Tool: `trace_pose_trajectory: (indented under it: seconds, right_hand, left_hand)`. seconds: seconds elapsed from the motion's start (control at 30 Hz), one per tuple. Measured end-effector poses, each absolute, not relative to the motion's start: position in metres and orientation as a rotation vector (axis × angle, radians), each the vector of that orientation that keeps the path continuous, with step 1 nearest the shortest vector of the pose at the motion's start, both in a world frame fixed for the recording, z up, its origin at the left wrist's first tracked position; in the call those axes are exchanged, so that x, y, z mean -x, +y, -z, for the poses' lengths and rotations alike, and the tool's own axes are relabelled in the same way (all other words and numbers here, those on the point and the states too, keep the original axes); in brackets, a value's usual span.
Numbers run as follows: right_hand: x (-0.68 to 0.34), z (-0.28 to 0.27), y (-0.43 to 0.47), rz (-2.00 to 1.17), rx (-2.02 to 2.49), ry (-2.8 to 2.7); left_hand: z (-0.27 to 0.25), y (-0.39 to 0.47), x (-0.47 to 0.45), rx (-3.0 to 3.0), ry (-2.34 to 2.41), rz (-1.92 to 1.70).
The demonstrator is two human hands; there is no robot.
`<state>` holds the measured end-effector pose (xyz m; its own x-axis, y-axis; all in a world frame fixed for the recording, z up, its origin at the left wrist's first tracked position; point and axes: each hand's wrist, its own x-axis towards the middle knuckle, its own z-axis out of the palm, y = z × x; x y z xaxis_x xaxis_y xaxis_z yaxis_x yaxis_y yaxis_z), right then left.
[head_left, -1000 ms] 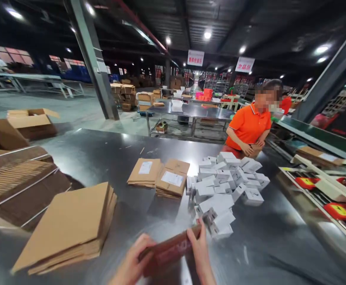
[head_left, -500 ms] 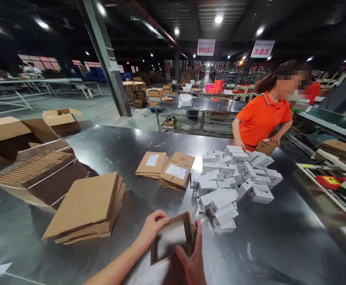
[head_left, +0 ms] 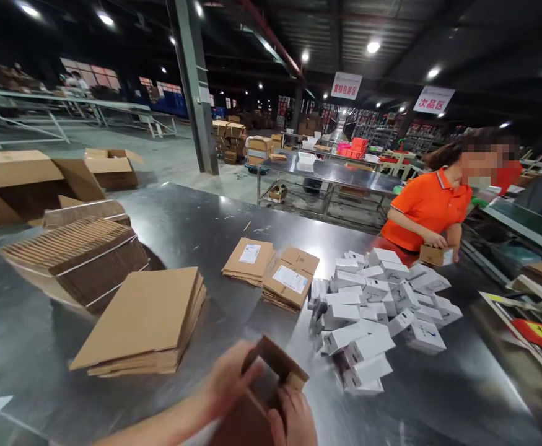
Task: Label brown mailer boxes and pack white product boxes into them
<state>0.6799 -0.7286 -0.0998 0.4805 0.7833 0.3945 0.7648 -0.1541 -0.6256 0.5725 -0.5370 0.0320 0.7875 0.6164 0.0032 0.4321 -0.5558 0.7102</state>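
Note:
At the bottom centre I hold a small brown cardboard box [head_left: 271, 371], opened into shape with its mouth up. My left hand [head_left: 227, 381] grips its left wall, thumb near the top edge. My right hand [head_left: 293, 418] holds the near right corner, fingers curled over a flap. Just right of the box lies a heap of several small white boxes [head_left: 377, 310] on the steel table [head_left: 196, 229].
A stack of flat cardboard blanks [head_left: 145, 322] lies to the left, with a strapped bundle [head_left: 78, 257] behind it. Two piles of labelled flat cartons [head_left: 275, 272] sit mid-table. A person in an orange shirt [head_left: 426, 210] handles a small brown box at the far right.
The flat carton in my hands has been opened into a box and tilted upright. The view shifted right. The person in orange moved a small box to the right.

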Motion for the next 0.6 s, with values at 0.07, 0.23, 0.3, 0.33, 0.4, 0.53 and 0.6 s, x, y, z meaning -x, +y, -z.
trace_pose_trajectory:
  seconds: [0.07, 0.23, 0.3, 0.33, 0.4, 0.53, 0.6]
  right_hand:
    - [-0.674, 0.097, -0.730, -0.075, 1.947, -1.142]
    - [-0.695, 0.061, -0.730, 0.132, 2.167, -1.157]
    - [-0.715, 0.049, -0.728, 0.220, 2.221, -1.251]
    - [-0.723, 0.046, -0.727, 0.226, 2.224, -1.297]
    - [-0.733, 0.050, -0.729, 0.196, 2.214, -1.359]
    - [-0.720, 0.072, -0.743, 0.058, 2.297, -1.383]
    - [-0.711, 0.073, -0.749, -0.071, 2.356, -1.339]
  left_hand:
    - [-0.018, -0.553, -0.561, -2.359, 0.612, -0.304]
    - [-0.008, -0.562, -0.580, -2.512, 0.419, -0.162]
    - [-0.009, -0.554, -0.590, -2.530, 0.451, -0.152]
    - [-0.008, -0.550, -0.592, -2.526, 0.500, -0.152]
    - [-0.001, -0.540, -0.594, -2.457, 0.672, -0.175]
    - [0.029, -0.528, -0.596, -2.082, 0.833, -0.214]
    - [0.043, -0.526, -0.603, -1.912, 0.766, -0.201]
